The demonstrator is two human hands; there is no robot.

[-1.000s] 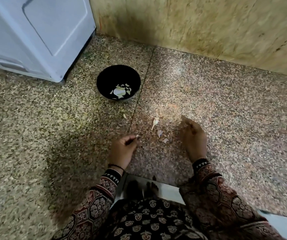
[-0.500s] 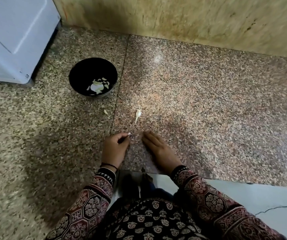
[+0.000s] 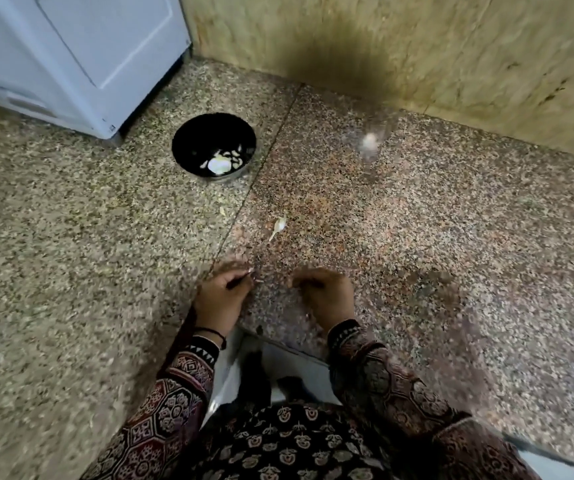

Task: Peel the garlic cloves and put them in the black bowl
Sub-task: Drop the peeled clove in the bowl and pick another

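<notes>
We spot the garlic clove [image 3: 278, 227] just beyond left hand [image 3: 225, 297] and right hand [image 3: 327, 294], between them, lying near-left to far-right; fingers [image 3: 232, 276] curled, pinching what we cannot tell.

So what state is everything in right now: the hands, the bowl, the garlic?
Bowl: upright, holding pale garlic pieces.
Loose clove: lying on the counter, outside the bowl, untouched.
Left hand: pinching a thin dark thing, too blurred to name.
Right hand: fingers curled; contents not visible.

Black bowl [image 3: 194, 143] holds pale garlic cloves [image 3: 221, 163]; another clove [image 3: 278, 226] lies outside.
</notes>
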